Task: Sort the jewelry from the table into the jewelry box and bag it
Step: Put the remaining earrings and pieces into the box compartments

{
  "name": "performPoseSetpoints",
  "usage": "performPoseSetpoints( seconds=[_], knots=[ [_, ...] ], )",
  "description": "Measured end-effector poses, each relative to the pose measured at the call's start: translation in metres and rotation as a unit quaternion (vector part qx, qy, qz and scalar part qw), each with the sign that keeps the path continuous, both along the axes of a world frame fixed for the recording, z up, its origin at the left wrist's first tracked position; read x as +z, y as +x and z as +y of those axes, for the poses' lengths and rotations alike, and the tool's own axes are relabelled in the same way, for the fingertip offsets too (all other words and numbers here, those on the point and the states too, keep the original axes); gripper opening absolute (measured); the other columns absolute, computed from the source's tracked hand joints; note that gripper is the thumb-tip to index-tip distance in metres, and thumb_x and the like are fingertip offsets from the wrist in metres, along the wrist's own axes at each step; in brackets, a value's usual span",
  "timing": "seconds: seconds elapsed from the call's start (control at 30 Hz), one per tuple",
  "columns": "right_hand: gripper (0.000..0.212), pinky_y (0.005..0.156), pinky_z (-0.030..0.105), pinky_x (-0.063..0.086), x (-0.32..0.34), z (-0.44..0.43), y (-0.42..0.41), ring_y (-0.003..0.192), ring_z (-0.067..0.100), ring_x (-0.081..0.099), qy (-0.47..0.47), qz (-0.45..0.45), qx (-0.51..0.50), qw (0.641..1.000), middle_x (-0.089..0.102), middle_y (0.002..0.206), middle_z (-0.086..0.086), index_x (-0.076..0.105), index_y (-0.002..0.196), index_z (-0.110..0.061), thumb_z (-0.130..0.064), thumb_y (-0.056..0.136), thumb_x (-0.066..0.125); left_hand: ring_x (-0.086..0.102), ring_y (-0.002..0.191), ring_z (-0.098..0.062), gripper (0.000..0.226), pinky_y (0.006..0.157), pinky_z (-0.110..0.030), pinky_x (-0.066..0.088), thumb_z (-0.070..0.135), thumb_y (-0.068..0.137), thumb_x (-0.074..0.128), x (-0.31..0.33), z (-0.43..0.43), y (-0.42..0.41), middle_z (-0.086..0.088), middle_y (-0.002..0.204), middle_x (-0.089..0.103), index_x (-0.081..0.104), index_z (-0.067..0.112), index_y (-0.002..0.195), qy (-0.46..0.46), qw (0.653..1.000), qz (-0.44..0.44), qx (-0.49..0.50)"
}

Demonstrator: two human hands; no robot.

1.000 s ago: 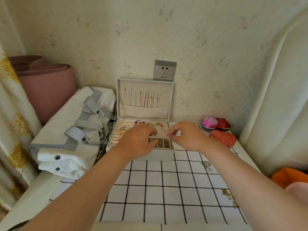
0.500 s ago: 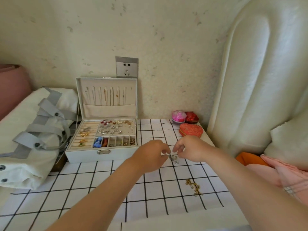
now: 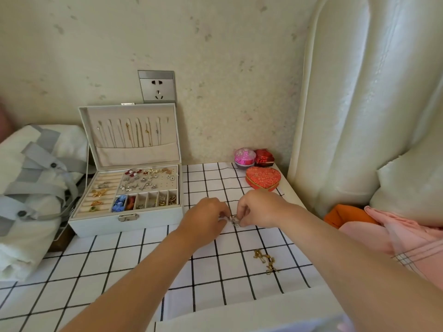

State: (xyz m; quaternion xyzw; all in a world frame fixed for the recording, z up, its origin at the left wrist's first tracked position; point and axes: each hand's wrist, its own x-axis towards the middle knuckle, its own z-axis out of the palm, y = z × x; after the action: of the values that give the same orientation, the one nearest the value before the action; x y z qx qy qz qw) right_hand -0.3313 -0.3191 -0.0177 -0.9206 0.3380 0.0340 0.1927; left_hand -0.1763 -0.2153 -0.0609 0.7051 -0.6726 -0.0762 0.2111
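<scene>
On the checked bench [image 3: 115, 264], in the head view, the left hand [image 3: 206, 219] and right hand [image 3: 260, 209] both pinch one silver piece [image 3: 235, 221] with curled fingers [image 3: 242, 212], just right of the one open jewelry box [image 3: 124, 212], already well filled. One gold chain [image 3: 266, 259] lies loose nearby. One bag [image 3: 36, 188] sits beside the box on its left; bagging is not yet done.
</scene>
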Motion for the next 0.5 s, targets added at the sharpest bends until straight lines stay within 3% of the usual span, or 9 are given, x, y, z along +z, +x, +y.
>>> performPoseSetpoints(
  seconds=[0.13, 0.33, 0.5],
  knots=[
    [0.024, 0.078, 0.031, 0.054, 0.001, 0.001, 0.002, 0.091, 0.012, 0.063, -0.007, 0.001, 0.006, 1.0, 0.064, 0.095, -0.012, 0.075, 0.103, -0.028, -0.034, 0.08, 0.08, 0.052, 0.098, -0.009, 0.018, 0.084, -0.027, 0.047, 0.02, 0.091, 0.06, 0.002, 0.001, 0.003, 0.009, 0.1, 0.063, 0.07, 0.027, 0.105, 0.007, 1.0, 0.007, 0.006],
    [0.006, 0.083, 0.036, 0.056, -0.006, -0.006, 0.004, 0.086, 0.008, 0.066, 0.014, -0.011, 0.009, 1.0, 0.073, 0.09, -0.014, 0.078, 0.089, -0.027, -0.027, 0.084, 0.077, 0.053, 0.093, -0.007, 0.022, 0.082, -0.024, 0.048, 0.019, 0.091, 0.061, 0.003, 0.0, 0.004, 0.011, 0.105, 0.063, 0.066, 0.028, 0.111, 0.026, 0.999, 0.028, 0.018],
    [0.007, 0.082, 0.026, 0.053, -0.001, -0.011, 0.005, 0.09, 0.01, 0.065, 0.063, -0.094, -0.011, 0.993, 0.07, 0.092, -0.01, 0.076, 0.095, -0.02, -0.021, 0.091, 0.071, 0.055, 0.095, 0.0, 0.028, 0.081, -0.015, 0.042, 0.02, 0.093, 0.061, 0.005, 0.0, 0.003, 0.017, 0.111, 0.063, 0.063, 0.03, 0.119, -0.007, 0.997, 0.078, 0.02]
  ],
)
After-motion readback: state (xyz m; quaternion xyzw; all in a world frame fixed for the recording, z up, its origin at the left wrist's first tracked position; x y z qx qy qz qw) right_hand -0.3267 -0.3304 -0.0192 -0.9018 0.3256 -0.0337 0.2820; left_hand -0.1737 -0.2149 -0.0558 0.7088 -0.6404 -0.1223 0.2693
